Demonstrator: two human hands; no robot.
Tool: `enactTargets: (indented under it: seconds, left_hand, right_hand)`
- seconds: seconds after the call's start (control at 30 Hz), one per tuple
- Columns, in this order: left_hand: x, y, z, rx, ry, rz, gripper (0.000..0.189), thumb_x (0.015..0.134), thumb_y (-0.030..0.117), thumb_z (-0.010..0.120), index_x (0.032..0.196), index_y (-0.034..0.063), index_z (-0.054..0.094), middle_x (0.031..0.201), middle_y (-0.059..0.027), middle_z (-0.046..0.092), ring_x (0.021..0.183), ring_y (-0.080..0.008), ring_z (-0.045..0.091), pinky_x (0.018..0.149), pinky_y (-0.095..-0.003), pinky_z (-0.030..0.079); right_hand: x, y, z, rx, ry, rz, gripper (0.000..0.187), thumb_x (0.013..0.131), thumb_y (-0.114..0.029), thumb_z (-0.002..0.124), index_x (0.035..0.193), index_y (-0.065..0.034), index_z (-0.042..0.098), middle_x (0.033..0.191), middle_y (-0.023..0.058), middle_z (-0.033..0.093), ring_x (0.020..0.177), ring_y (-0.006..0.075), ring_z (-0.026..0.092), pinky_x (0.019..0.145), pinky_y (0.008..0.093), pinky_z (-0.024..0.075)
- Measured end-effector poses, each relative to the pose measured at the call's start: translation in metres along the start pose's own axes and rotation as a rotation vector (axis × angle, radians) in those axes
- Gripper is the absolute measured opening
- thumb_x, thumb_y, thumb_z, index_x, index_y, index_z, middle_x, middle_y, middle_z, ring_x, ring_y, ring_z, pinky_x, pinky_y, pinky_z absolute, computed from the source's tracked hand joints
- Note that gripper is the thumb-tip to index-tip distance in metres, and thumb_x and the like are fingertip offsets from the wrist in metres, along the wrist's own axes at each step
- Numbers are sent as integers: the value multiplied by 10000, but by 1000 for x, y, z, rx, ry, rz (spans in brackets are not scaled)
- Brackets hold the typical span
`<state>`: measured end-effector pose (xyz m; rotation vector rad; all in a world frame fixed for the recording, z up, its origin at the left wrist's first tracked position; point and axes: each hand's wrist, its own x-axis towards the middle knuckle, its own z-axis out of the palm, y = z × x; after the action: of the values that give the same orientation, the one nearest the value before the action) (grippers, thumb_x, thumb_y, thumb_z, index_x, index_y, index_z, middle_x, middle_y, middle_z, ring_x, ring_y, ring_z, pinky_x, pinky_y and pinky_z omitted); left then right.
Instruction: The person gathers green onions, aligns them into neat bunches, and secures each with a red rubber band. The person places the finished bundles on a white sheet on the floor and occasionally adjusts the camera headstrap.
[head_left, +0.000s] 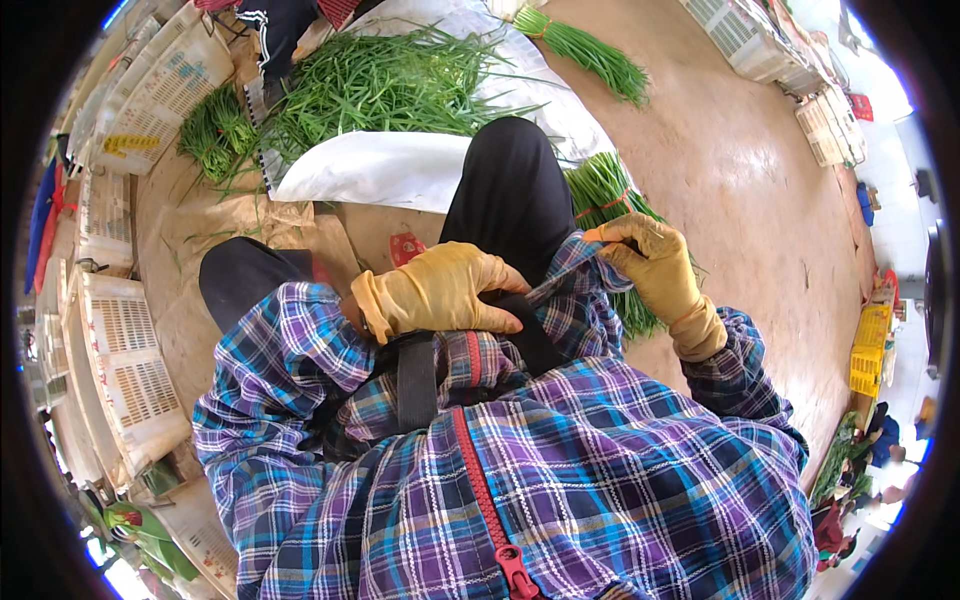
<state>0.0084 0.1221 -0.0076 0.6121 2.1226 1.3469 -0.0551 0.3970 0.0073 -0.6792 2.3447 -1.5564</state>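
Both hands wear yellowish rubber gloves with the fingertips uncovered, at least on the left one. My left hand (446, 289) lies over my lap by a black strap (417, 382), with thumb and fingers apart at the jacket's edge. My right hand (656, 270) pinches the lower edge of the plaid jacket (585, 262) between thumb and fingers, pulling it out over my thigh. Beyond my knees a heap of loose green stalks (375, 82) lies on a white sheet (375, 169). A bundle of green stalks (600, 187) tied with a red band lies behind my right hand.
Another tied bundle (585, 52) lies on the floor ahead, and smaller bundles (217, 135) at the left. White plastic crates (135, 367) line the left side; a yellow crate (868, 349) stands far right. A person's leg (274, 37) is beside the heap.
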Motion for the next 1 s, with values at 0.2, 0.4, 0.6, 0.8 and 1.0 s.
enactTargets:
  seconds: [0.2,0.4,0.6,0.8,1.0]
  left_hand:
    - [-13,3,-13,-18,20,-64,490,831,351,795,1080,-54,676,937,-101,702,854,-187,647,765,-308,498]
    - [7,-16,0,-562,345,-419,242,871,213,742,930,-17,699,758,-23,663,622,-94,554,556,-265,431]
    - [0,-50,-8,-548,472,-323,227,924,212,707,861,-4,674,703,-32,643,548,-68,545,469,-241,418]
    - [-8,-31,-14,101,538,-277,377,848,178,755,1172,10,658,815,-64,636,655,-132,585,551,-291,495]
    - [-21,5,-15,341,320,388,538,766,244,795,1254,67,652,1152,-123,677,1079,-295,629,953,-381,485]
  right_hand:
    - [58,7,41,-567,94,-282,189,834,-110,720,1023,-109,728,917,70,712,817,273,682,715,377,545]
    - [89,1,50,-793,76,-475,330,833,-124,698,1161,-149,678,1105,66,679,961,293,646,809,413,533]
    - [-8,-22,9,-437,-282,-470,446,765,-146,805,1192,-120,679,877,80,668,816,284,647,728,398,519]
    - [-87,-8,19,-228,-422,-164,365,820,-119,782,1173,-127,687,869,76,703,735,246,677,658,357,556]
    - [-79,-15,18,-108,-426,72,298,833,-62,748,1123,-114,703,931,71,726,819,223,715,705,314,575]
